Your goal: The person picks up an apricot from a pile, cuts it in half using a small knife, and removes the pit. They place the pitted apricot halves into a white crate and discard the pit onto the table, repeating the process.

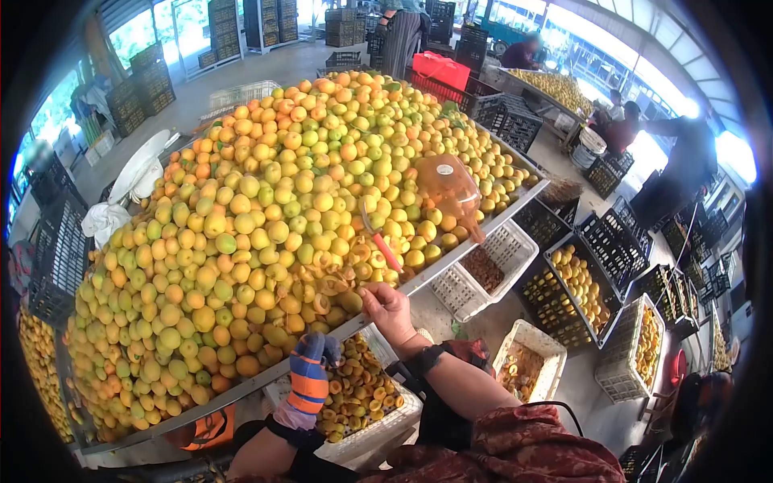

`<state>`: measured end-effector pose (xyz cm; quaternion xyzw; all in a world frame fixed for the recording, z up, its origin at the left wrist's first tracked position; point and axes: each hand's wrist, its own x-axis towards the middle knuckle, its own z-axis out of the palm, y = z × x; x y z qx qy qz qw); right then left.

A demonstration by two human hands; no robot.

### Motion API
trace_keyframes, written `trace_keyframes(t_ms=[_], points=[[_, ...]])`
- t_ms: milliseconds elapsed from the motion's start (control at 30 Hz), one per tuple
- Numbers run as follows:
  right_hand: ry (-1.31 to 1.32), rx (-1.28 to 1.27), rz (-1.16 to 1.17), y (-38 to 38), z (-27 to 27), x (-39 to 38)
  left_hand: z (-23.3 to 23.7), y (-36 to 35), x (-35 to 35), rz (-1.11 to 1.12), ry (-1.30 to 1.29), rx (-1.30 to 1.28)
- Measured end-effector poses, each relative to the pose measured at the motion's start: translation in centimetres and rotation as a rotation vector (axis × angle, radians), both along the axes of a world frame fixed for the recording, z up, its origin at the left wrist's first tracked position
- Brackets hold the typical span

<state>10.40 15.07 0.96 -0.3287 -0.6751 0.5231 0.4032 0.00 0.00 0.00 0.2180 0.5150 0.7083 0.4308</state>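
Note:
A large heap of yellow-orange apricots covers the metal-edged table in front of me. My left hand, in a blue and orange glove, is at the table's near edge above a white crate of halved apricots. Its fingers are curled, and what they hold, if anything, is hidden. My bare right hand is pinched closed beside the rim, close to the fruit; I cannot make out anything in it. A curved knife with a red handle lies on the apricots just beyond it.
An orange see-through plastic jug lies on the heap. Right of the table stand a white crate with brown pits, a cream crate and a black crate of apricots. A red box sits behind; other people are further back.

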Motion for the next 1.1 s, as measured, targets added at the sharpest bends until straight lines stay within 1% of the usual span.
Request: trace_keyframes(t_ms=[67,100,167,200,233,300,333,400,467,533,567,600,667,733,800,833,900,967,1033,1067,1100], points=[[0.007,-0.031,0.004,0.2,0.1,1.1,0.4,0.5,0.7,0.094,-0.039,0.099],[0.028,-0.034,0.016,-0.9,-0.1,-2.3,0.9,-0.5,-2.9,0.105,-0.017,0.097],[0.044,0.048,0.036,-1.0,-0.6,-2.9,1.2,-0.4,-3.6,0.158,-0.084,0.093],[0.043,0.043,0.033,-1.0,-0.5,-3.1,1.0,-0.4,-4.1,0.156,-0.046,0.067],[0.059,-0.045,0.028,-1.2,-0.3,-3.4,0.7,-0.6,-4.5,0.184,-0.047,0.064],[0.083,-0.046,-0.002,-1.2,-0.3,-3.8,0.7,-1.0,-5.2,0.162,-0.032,0.064],[0.104,-0.054,-0.033,-1.0,-0.4,-3.8,0.7,-1.2,-5.3,0.195,-0.012,0.029],[0.145,-0.056,-0.095,0.2,-0.6,-3.6,1.3,-1.0,-5.8,0.201,-0.006,0.037],[0.324,-0.077,-0.099,0.7,1.4,-3.5,1.7,-1.6,-6.4,0.238,-0.013,0.04],[0.189,-0.082,-0.137,1.5,1.5,-2.9,2.4,-1.7,-7.5,0.287,-0.037,0.092],[0.132,0.03,-0.142,1.1,2.6,-2.6,3.2,-1.9,-7.9,0.289,-0.046,0.152],[0.188,-0.086,-0.148,1.4,2.1,-2.4,3.8,-2.1,-8.2,0.298,-0.1,0.157],[0.158,-0.051,-0.164,2.6,1.0,-2.1,4.9,-1.7,-8.7,0.337,-0.229,0.22],[0.139,-0.049,-0.167,3.0,0.3,-2.1,4.2,-1.9,-8.9,0.35,-0.228,0.225],[0.151,0.067,-0.189,3.4,-0.6,-2.5,3.0,-2.3,-9.4,0.364,-0.203,0.208],[0.145,0.073,-0.19,4.3,-1.2,-2.6,2.6,-2.4,-9.2,0.364,-0.211,0.211],[-0.049,0.441,-0.331,6.5,-1.9,-2.9,2.1,-2.6,-8.6,0.379,-0.249,0.177],[-0.365,0.69,-0.423,7.3,0.5,-3.2,2.2,-2.2,-8.2,0.383,-0.258,0.213],[-0.65,0.615,-0.319,9.2,0.5,-3.4,2.0,-1.7,-8.2,0.356,-0.146,0.113],[-0.816,0.667,-0.246,9.8,0.4,-3.3,1.7,-1.8,-8.3,0.344,-0.147,0.145],[-0.809,0.669,-0.234,10.0,0.1,-3.5,1.8,-1.9,-8.1,0.357,-0.143,0.144]])
